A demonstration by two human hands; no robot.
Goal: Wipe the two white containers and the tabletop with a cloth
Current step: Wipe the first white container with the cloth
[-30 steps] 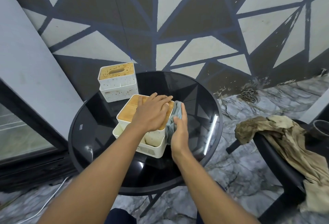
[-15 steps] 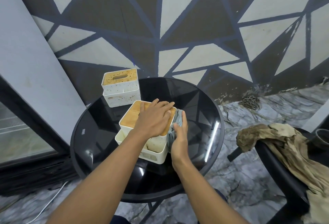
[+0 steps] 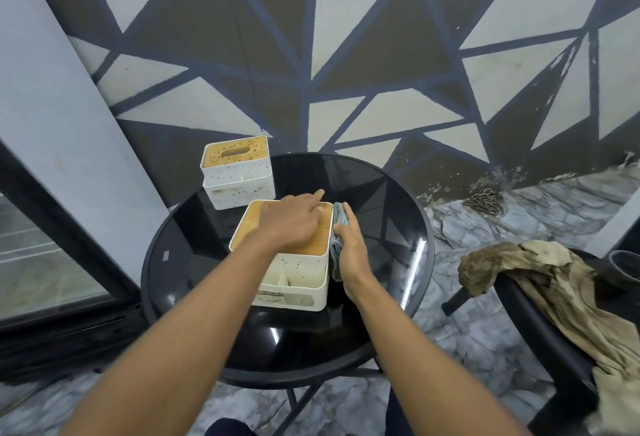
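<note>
Two white containers with wooden lids stand on a round black glass table [image 3: 391,227]. The near container [image 3: 294,279] sits at the table's middle, and my left hand [image 3: 291,221] lies flat on its lid with straight fingers. Against its right side my right hand [image 3: 349,248] presses a grey cloth [image 3: 335,227]; most of the cloth is hidden behind the hand. The far container [image 3: 237,176], speckled with dirt, stands at the table's back left edge.
A black chair [image 3: 540,324] draped with a dirty tan rag [image 3: 540,279] stands to the right. A painted wall lies behind the table, a dark-framed glass door [image 3: 41,262] to the left. Marble floor surrounds the table; a chain [image 3: 485,200] lies by the wall.
My right hand with the cloth has slid along the container's right side, nearer its front. My left hand stays flat on the lid.
</note>
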